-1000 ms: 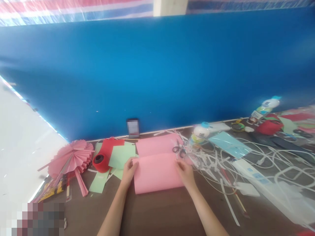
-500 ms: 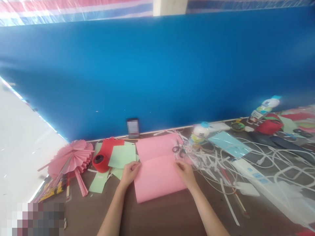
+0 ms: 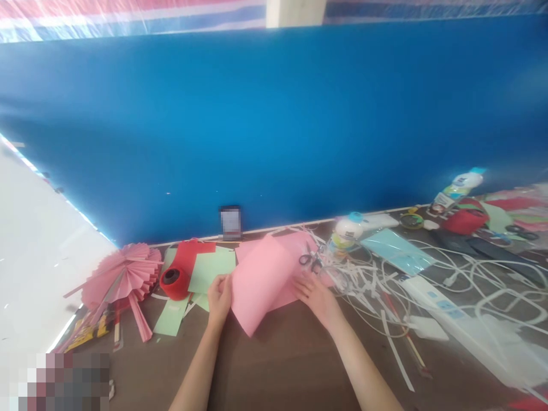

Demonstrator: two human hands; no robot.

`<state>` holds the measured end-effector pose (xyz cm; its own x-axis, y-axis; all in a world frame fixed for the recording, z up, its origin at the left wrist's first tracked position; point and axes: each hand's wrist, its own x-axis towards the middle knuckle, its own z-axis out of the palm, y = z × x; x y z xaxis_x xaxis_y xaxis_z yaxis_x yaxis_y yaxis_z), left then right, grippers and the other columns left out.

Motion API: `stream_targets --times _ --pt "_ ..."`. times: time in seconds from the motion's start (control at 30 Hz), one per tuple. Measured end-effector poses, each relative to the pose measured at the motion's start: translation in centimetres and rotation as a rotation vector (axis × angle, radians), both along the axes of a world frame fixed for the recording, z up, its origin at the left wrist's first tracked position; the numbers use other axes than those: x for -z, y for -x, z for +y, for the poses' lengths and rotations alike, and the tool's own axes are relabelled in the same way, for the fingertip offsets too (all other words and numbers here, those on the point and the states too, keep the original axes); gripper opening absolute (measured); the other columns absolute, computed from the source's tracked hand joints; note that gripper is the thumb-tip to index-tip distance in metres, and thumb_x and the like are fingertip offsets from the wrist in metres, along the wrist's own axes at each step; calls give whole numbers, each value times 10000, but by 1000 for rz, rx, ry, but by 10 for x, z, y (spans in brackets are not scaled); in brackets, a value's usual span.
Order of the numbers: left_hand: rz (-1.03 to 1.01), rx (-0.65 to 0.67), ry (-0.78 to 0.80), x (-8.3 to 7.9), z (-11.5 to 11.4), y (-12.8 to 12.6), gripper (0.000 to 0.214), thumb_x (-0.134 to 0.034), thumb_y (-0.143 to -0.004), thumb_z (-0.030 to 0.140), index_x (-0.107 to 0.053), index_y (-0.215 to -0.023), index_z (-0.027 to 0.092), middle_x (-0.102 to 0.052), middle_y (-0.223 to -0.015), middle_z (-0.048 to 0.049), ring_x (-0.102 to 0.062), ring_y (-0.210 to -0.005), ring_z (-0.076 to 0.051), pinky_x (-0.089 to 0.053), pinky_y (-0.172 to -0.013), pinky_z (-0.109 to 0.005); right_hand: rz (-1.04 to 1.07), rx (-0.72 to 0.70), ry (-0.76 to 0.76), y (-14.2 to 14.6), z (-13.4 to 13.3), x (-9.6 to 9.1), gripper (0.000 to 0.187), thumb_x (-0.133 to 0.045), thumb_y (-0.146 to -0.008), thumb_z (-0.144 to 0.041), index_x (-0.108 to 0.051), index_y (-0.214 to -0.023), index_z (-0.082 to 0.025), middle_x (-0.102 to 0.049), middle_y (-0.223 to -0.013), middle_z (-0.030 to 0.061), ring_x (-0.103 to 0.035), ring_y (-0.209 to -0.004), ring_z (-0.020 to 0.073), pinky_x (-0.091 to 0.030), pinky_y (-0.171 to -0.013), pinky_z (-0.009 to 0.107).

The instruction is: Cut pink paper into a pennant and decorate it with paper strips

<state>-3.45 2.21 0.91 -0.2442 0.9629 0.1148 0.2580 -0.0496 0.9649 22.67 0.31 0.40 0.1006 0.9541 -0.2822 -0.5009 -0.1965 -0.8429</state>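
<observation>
A pink paper sheet (image 3: 259, 282) lies on the brown table (image 3: 291, 365) in front of me, with its left part lifted and tilted. My left hand (image 3: 219, 298) pinches the sheet's left edge and holds it up. Flat and with fingers spread, my right hand (image 3: 314, 295) rests on the right part of the sheet. A second pink sheet (image 3: 295, 244) lies behind it, with scissors (image 3: 311, 260) on its right end.
A pleated pink paper fan (image 3: 122, 278), a red roll (image 3: 176, 277) and green papers (image 3: 212, 269) lie at left. White paper strips and cables (image 3: 471, 274), two bottles (image 3: 347, 230), a light blue sheet (image 3: 396, 250) and a power strip (image 3: 432, 294) crowd the right. A blue board (image 3: 274, 125) stands behind.
The pink sheet lay flat under both hands; now my left hand has lifted its left side and swung it toward the right. My right hand has flattened onto the sheet.
</observation>
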Motion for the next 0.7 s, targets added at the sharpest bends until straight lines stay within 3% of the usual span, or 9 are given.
stream_targets --times 0.17,0.3,0.53,0.7 --pt "-52 -2 -16 4 -1 -7 283 -522 -750 428 -609 -735 160 -638 -731 -39 -564 -730 -181 -413 -654 -257 54 -120 -42 27 -6 -2 473 -655 -677 -416 -521 -1091 -231 -667 -948 94 -625 -903 255 -454 -841 458" --pt "-155 21 0 8 -2 -14 301 -498 -769 442 -563 -698 157 -579 -650 -4 -519 -619 -130 -399 -600 -229 59 -202 -29 45 -12 -7 469 -669 -670 -386 -533 -1088 -223 -679 -894 74 -639 -827 232 -487 -775 409" --pt "-168 10 -14 13 0 -18 305 -470 -785 440 -543 -701 156 -560 -664 -12 -509 -637 -135 -399 -615 -241 88 -280 -87 42 -19 -18 352 -660 -694 -311 -572 -1025 -234 -627 -1068 60 -581 -974 233 -472 -813 384" --pt "-69 -29 -42 10 -1 -20 303 -452 -792 437 -556 -715 163 -591 -712 -33 -540 -716 -171 -403 -670 -273 -13 -204 -117 43 -15 -20 388 -653 -692 -337 -560 -1064 -279 -628 -1059 43 -587 -922 225 -486 -736 357"
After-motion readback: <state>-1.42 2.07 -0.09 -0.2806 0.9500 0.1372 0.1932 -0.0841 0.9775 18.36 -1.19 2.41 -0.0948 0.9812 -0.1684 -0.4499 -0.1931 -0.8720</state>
